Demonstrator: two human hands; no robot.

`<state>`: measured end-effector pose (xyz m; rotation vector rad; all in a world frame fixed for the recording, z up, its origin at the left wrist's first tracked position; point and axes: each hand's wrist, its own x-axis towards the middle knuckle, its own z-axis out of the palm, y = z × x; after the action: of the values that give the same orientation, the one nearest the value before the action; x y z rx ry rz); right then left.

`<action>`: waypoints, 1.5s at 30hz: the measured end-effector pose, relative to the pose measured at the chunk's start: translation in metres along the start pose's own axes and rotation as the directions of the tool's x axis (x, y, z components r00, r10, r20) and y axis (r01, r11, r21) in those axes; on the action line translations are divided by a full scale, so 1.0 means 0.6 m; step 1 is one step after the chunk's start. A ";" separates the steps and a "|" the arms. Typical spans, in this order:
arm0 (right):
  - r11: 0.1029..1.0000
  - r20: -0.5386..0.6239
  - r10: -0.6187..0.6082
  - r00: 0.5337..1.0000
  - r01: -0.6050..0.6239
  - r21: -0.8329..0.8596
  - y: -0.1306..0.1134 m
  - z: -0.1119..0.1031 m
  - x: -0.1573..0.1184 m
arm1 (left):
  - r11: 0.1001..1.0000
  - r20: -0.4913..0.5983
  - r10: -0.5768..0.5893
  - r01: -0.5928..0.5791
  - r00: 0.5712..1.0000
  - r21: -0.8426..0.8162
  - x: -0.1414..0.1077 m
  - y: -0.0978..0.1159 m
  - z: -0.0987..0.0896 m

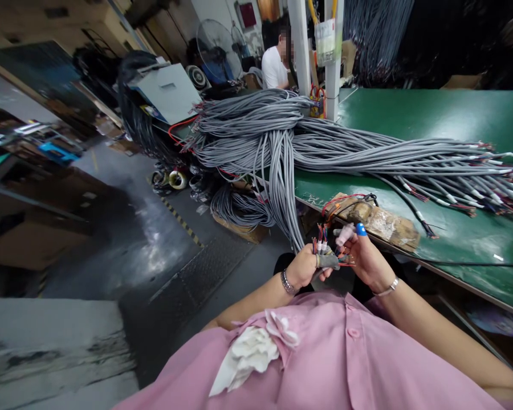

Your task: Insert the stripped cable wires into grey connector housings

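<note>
In the head view my left hand point(306, 269) is closed around a small bunch of grey cable ends. Stripped coloured wires point(322, 234) with white bands at their base stick up from its grip. A grey covering sits on my left thumb point(327, 261). My right hand point(371, 263) is close beside, its fingertips bent in at orange and red wires point(346, 259); which strand they pinch is too small to tell. A blue cover is on one right fingertip point(361, 229) and a pale wrap on another point(345, 234).
A large bundle of grey cables point(248, 122) lies across the green table point(410, 111), some hanging over its edge. A taped wooden block point(380, 223) with red and black leads sits at the near edge. Behind are a person in white point(274, 65), a post point(299, 48) and a fan point(218, 48).
</note>
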<state>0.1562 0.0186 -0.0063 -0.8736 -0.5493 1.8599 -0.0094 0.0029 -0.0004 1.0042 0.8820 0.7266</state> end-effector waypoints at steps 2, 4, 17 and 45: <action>1.000 0.028 0.015 1.000 -0.015 0.016 -0.003 0.000 0.000 | 1.000 -0.006 0.016 -0.016 1.000 -0.006 -0.008 0.000 0.003; 1.000 0.040 0.013 0.999 -0.013 0.016 -0.005 0.000 0.001 | 0.999 -0.021 0.037 -0.037 0.999 -0.011 -0.017 0.000 0.007; 0.997 -0.016 -0.080 0.997 0.080 -0.006 0.009 -0.005 0.005 | 0.995 -0.110 0.035 -0.045 0.993 -0.090 -0.008 -0.002 0.008; 0.994 0.096 0.055 0.994 -0.063 0.086 -0.003 -0.015 0.004 | 0.997 -0.081 0.015 -0.022 0.997 -0.077 -0.018 0.004 0.005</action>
<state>0.1637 0.0218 -0.0116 -0.7544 -0.4988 1.9711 -0.0119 -0.0067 0.0055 0.9204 0.9082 0.8157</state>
